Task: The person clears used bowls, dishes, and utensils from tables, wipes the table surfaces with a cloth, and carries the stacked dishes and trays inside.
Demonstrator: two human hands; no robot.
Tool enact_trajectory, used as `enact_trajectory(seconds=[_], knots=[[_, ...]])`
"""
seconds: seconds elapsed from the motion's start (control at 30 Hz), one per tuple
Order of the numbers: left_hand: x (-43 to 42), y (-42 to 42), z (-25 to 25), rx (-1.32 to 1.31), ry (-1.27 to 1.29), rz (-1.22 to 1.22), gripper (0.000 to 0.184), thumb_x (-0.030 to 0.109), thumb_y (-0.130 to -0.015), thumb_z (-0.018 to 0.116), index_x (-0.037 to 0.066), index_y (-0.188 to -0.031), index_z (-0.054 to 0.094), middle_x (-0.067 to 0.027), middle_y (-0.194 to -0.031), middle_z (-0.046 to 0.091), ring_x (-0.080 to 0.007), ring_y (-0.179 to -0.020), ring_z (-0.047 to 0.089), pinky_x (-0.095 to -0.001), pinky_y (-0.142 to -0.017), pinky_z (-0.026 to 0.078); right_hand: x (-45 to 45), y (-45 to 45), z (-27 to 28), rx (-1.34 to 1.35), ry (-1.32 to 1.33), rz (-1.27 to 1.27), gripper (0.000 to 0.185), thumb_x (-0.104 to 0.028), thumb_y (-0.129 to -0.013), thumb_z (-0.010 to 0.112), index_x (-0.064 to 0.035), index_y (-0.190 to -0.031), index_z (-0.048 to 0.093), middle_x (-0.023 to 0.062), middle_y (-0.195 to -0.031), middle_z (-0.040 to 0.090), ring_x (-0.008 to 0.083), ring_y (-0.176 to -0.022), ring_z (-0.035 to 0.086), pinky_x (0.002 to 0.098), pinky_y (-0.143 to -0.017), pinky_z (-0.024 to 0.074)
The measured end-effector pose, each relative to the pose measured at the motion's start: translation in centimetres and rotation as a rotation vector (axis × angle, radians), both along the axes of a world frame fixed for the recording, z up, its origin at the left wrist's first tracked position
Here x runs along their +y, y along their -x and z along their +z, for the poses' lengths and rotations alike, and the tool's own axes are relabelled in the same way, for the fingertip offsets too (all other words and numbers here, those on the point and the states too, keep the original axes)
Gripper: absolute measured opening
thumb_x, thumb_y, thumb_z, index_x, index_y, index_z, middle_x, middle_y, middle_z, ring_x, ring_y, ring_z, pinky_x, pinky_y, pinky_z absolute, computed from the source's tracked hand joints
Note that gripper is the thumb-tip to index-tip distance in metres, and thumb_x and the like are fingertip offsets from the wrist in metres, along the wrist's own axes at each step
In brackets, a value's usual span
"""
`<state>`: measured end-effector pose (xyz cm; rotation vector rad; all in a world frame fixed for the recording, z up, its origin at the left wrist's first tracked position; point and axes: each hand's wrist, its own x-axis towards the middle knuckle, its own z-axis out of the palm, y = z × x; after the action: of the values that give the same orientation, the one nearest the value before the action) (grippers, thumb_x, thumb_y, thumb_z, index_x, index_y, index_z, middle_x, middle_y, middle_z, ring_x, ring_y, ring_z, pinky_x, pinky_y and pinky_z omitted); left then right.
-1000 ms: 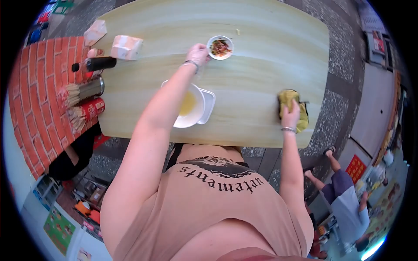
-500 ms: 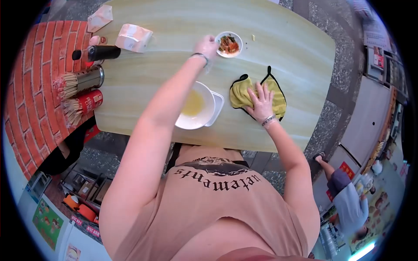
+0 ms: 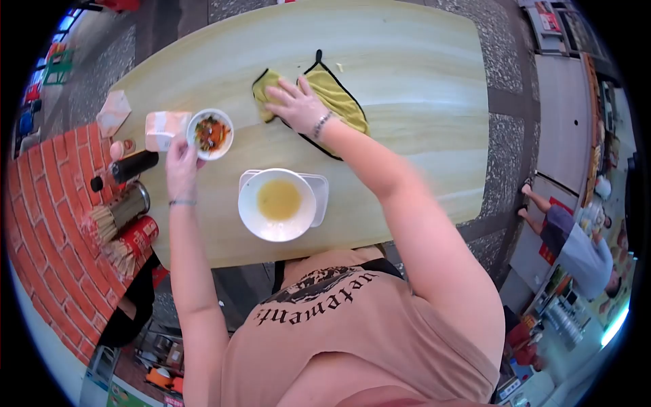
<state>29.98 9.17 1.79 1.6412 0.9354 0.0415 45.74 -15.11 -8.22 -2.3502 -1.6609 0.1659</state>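
Note:
My left hand (image 3: 183, 163), in a clear glove, is closed on the rim of a small white bowl (image 3: 212, 134) holding red and green food. A pink and white packet (image 3: 163, 130) touches or nearly touches that bowl. My right hand (image 3: 297, 107), also gloved, lies flat with fingers spread on a yellow-green cloth (image 3: 339, 102) with black edging. Nearer to me, a large white bowl (image 3: 251, 216) of yellowish liquid stands on a white tray (image 3: 321, 197).
At the left stand a dark bottle (image 3: 135, 165), a metal chopstick holder (image 3: 132, 203), a red chopstick container (image 3: 140, 235) and a second packet (image 3: 113, 113). A small crumb lies beyond the cloth. Another person (image 3: 580, 251) stands off the table's right side.
My left hand has moved the small bowl left, beside the packet. My right hand has slid the cloth from the right side leftward across the table. The view has shifted.

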Motion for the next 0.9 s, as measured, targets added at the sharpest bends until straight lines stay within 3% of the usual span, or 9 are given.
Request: enact_trajectory(seconds=[0.07,0.23,0.33,0.5,0.53,0.67,0.77,0.9], knots=[[-0.4,1.1,0.0,0.026,0.035,0.056,0.013,0.013,-0.088,0.054,0.005,-0.098,0.054,-0.0025,-0.089,0.057,-0.0089,-0.077,0.057,-0.0245,-0.066,0.051,1.1,-2.0,-0.4,-0.013,-0.018,-0.273,0.045,-0.013,-0.081,0.050,-0.0231,-0.125,0.049,0.0060,-0.142,0.033,0.0284,-0.134,0.023,0.0584,-0.107,0.0134],[-2.2,2.9,0.1,0.108,-0.002,0.061,0.012,0.011,-0.089,0.051,0.004,-0.100,0.052,-0.0030,-0.091,0.056,-0.0102,-0.079,0.057,-0.0251,-0.067,0.052,2.1,-9.9,-2.7,-0.054,-0.039,-0.548,0.045,-0.015,-0.085,0.043,-0.0246,-0.130,0.045,0.0058,-0.144,0.031,0.0299,-0.135,0.021,0.0592,-0.107,0.0081],[-3.9,2.9,0.6,0.122,-0.021,0.083,0.012,0.009,-0.090,0.050,0.005,-0.101,0.052,-0.0026,-0.091,0.056,-0.0102,-0.079,0.057,-0.0249,-0.067,0.052,0.7,-15.4,-3.6,-0.172,-0.033,-0.728,0.044,-0.022,-0.088,0.041,-0.0253,-0.132,0.043,0.0051,-0.145,0.029,0.0310,-0.135,0.021,0.0602,-0.107,0.0063],[-6.2,3.0,0.7,0.035,0.027,0.128,0.011,0.009,-0.090,0.050,0.006,-0.101,0.052,-0.0016,-0.095,0.057,-0.0087,-0.080,0.058,-0.0240,-0.068,0.051,-3.8,-20.9,-3.1,-0.084,-0.032,-1.106,0.046,-0.038,-0.089,0.042,-0.0249,-0.133,0.041,0.0043,-0.146,0.026,0.0359,-0.136,0.016,0.0618,-0.106,0.0046],[-6.7,2.9,0.8,0.026,0.036,0.141,0.012,0.009,-0.090,0.050,0.006,-0.102,0.052,-0.0016,-0.095,0.057,-0.0088,-0.081,0.058,-0.0246,-0.069,0.052,-5.2,-21.5,-3.8,-0.126,-0.064,-1.148,0.049,-0.042,-0.088,0.043,-0.0240,-0.134,0.041,0.0064,-0.146,0.027,0.0370,-0.135,0.017,0.0611,-0.106,0.0065],[-9.7,1.8,2.0,0.032,0.033,0.126,0.014,0.008,-0.090,0.049,0.005,-0.104,0.051,-0.0029,-0.097,0.056,-0.0101,-0.083,0.058,-0.0257,-0.071,0.052,-13.0,-21.3,-5.0,-0.156,-0.099,-1.243,0.048,-0.040,-0.088,0.043,-0.0214,-0.132,0.043,0.0108,-0.142,0.030,0.0369,-0.133,0.022,0.0593,-0.106,0.0105],[-12.4,0.6,2.7,0.026,0.063,0.094,0.015,0.007,-0.090,0.048,0.003,-0.105,0.050,-0.0047,-0.099,0.055,-0.0113,-0.086,0.058,-0.0264,-0.073,0.052,-19.5,-18.4,-4.6,-0.170,-0.064,-1.320,0.046,-0.036,-0.088,0.044,-0.0179,-0.130,0.046,0.0142,-0.138,0.034,0.0369,-0.130,0.026,0.0559,-0.107,0.0140],[-15.8,-1.2,3.1,-0.005,0.076,0.026,0.016,0.007,-0.091,0.048,0.003,-0.106,0.050,-0.0052,-0.099,0.055,-0.0115,-0.086,0.058,-0.0252,-0.073,0.052,-27.4,-12.4,-4.5,-0.209,-0.100,-1.366,0.041,-0.022,-0.084,0.051,-0.0134,-0.124,0.051,0.0150,-0.131,0.042,0.0350,-0.119,0.039,0.0467,-0.102,0.0282]])
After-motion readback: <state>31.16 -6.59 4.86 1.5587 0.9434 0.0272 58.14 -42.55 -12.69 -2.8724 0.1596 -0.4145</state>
